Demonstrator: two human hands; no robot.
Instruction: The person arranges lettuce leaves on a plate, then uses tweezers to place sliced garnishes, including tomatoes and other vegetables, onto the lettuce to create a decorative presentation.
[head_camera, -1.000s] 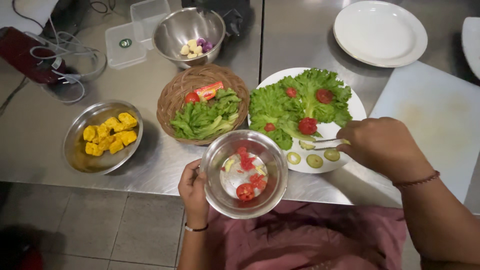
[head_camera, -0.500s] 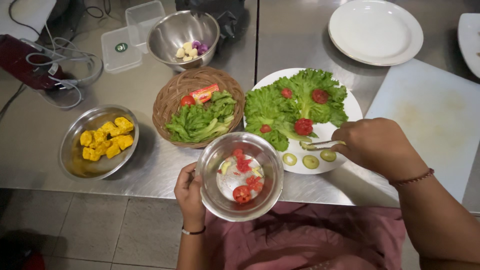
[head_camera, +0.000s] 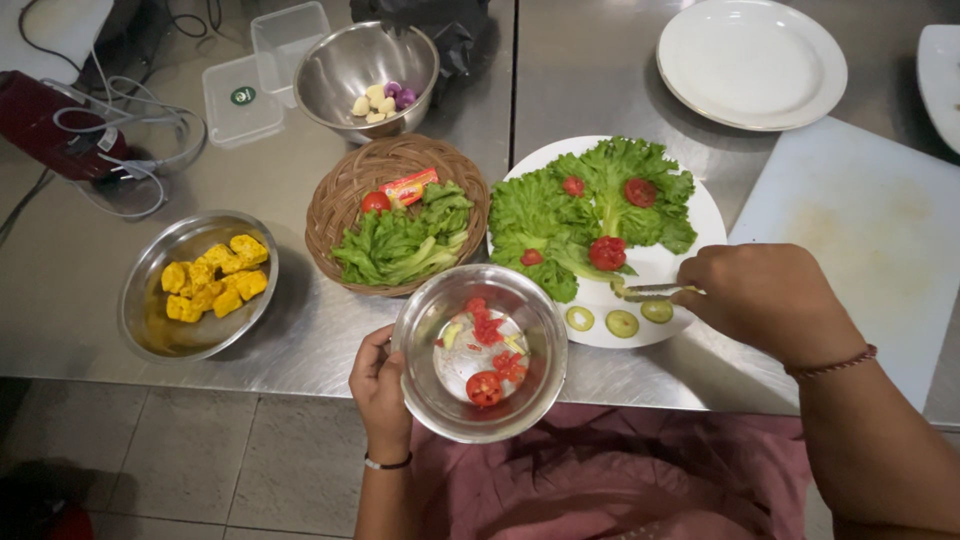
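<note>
My left hand (head_camera: 382, 393) grips the rim of a small steel bowl (head_camera: 420, 400) held just off the counter's front edge; tomato slices and a few pale bits lie in it. My right hand (head_camera: 768, 297) holds metal tongs (head_camera: 652, 291) whose tips press a cucumber slice onto the white plate (head_camera: 708, 222). That plate carries lettuce leaves (head_camera: 590, 205), several tomato slices and three cucumber slices (head_camera: 620, 321) in a row near its front rim.
A wicker basket (head_camera: 330, 215) of lettuce, a tomato and a red packet sits left of the plate. A steel bowl of yellow chunks (head_camera: 150, 315), a steel bowl with garlic (head_camera: 340, 75), plastic tubs (head_camera: 240, 100), cables, an empty white plate (head_camera: 750, 60) and a white cutting board (head_camera: 870, 240) surround it.
The view has drifted slightly. My right hand with the tongs stays at the plate's front rim, and my left hand keeps holding the steel bowl in place.
</note>
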